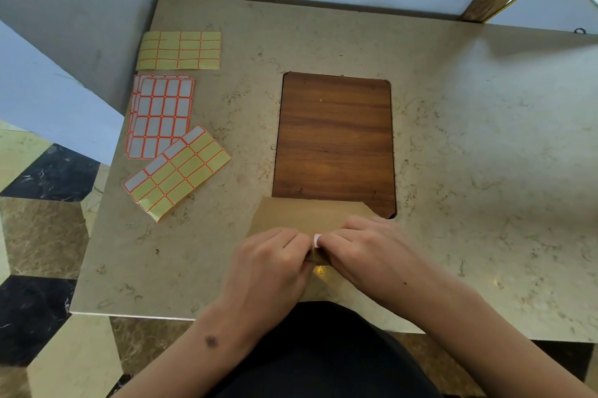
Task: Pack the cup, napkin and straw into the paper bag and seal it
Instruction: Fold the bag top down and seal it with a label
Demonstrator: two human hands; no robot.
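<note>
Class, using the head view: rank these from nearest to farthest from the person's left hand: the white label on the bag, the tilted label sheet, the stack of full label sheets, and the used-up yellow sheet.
From the left hand:
1. White label, at its fingertips on the paper bag.
2. Tilted label sheet, up-left.
3. Stack of full label sheets, beyond it.
4. Used-up yellow sheet, the table's far left.

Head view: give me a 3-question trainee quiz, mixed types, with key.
1. True or false: a white red-bordered sticker sits on the brown paper bag between the left hand and right hand.
2. The bag's far edge overlaps which surface? A) dark wooden inset panel B) floor C) wall
3. How many sticker sheets or stacks lie at the beige stone table's left?

Key: 1 true; 2 A; 3 three: the empty yellow sheet, the full stack, the part-used sheet.
</note>
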